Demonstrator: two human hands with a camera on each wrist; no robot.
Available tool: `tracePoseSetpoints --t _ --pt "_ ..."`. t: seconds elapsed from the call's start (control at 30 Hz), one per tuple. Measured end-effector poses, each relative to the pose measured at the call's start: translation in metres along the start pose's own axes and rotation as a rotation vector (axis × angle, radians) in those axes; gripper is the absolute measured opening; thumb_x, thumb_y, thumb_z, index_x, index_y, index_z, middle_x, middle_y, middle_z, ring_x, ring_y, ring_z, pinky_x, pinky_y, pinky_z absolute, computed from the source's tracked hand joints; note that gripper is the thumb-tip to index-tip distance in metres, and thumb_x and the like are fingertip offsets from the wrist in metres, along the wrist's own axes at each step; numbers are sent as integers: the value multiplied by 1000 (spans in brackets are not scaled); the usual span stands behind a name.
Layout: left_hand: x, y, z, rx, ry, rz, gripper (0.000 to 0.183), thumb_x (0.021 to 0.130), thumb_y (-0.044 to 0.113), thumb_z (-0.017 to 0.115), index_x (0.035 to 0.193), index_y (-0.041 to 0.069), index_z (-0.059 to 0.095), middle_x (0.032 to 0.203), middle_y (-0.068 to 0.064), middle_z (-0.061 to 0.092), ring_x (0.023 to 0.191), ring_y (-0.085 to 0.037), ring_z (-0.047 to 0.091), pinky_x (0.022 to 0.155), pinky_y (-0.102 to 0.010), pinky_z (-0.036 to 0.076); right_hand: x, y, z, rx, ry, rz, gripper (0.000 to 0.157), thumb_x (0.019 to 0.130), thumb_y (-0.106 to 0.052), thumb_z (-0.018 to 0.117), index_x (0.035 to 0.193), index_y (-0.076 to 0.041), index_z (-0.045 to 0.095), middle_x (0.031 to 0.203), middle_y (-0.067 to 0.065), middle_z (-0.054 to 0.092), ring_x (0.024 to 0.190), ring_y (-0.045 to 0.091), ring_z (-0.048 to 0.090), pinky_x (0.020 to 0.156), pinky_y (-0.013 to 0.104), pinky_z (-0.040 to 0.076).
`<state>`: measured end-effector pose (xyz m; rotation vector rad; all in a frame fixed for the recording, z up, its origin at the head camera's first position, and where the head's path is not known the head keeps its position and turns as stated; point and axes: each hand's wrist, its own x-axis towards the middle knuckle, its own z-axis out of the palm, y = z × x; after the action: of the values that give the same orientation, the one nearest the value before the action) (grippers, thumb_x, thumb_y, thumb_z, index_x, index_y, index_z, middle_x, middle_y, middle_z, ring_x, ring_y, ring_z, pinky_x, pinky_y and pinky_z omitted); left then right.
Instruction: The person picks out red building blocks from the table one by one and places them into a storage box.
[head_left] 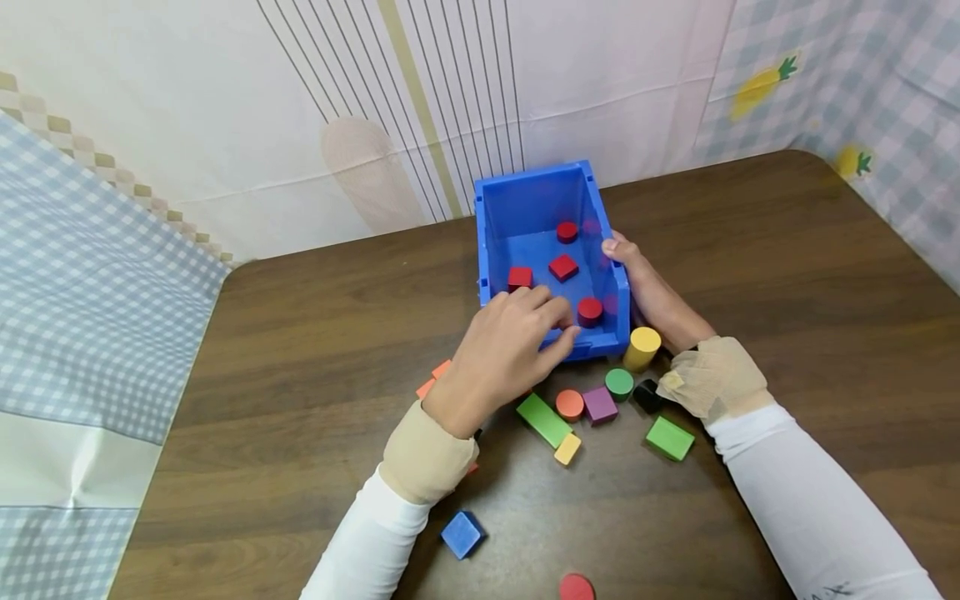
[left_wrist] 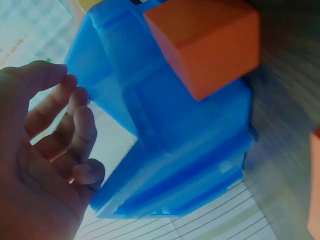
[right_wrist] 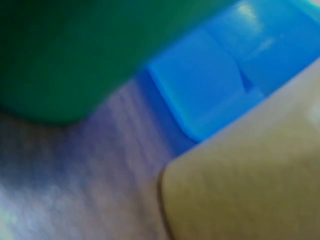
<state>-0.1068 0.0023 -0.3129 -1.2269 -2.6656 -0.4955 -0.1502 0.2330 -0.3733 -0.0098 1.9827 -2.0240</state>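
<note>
A blue plastic bin (head_left: 543,196) stands at the back of the table with several red blocks inside, among them a red cylinder (head_left: 589,312) and a red square block (head_left: 563,267). My left hand (head_left: 517,346) hovers over the bin's front edge, its fingers loosely bent. Nothing shows between the thumb and fingers in the left wrist view, where the hand (left_wrist: 55,125) is beside the bin. On the bin's right side, my right hand (head_left: 652,287) grips the wall, thumb on the rim; the other fingers are mostly hidden. The right wrist view shows no hand.
In front of the bin lie a yellow cylinder (head_left: 642,348), a green disc (head_left: 619,382), a purple block (head_left: 600,406), an orange disc (head_left: 569,405) and green blocks. A blue cube (head_left: 463,534) and a red disc (head_left: 576,587) lie nearer. Orange blocks (head_left: 426,387) are partly hidden behind the left forearm.
</note>
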Motion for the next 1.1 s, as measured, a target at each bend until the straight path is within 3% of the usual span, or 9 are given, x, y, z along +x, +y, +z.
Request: tracePoseSetpoints --t 0.27,0.67,1.1 --pt "-11 -1 -1 46 45 48 15 101 28 69 101 15 76 91 1 68 82 -16 59 70 -28 41 1 1 0 -14 8 -6 84 98 -68 40 169 -35 11 168 9 25 148 37 34 121 67 26" --pt "-22 -3 0 108 -46 68 14 102 31 68 98 20 75 96 5 70 89 -14 62 76 -31 37 1 -2 1 1 6 -3 83 99 -67 40 169 -33 12 168 9 25 149 36 32 122 67 25" --pt "-22 -6 -1 118 -78 103 12 99 26 67 94 20 76 87 6 67 78 -11 58 73 -33 34 -3 -3 1 -39 23 29 84 98 -72 38 169 -38 8 172 7 18 153 37 27 122 69 22"
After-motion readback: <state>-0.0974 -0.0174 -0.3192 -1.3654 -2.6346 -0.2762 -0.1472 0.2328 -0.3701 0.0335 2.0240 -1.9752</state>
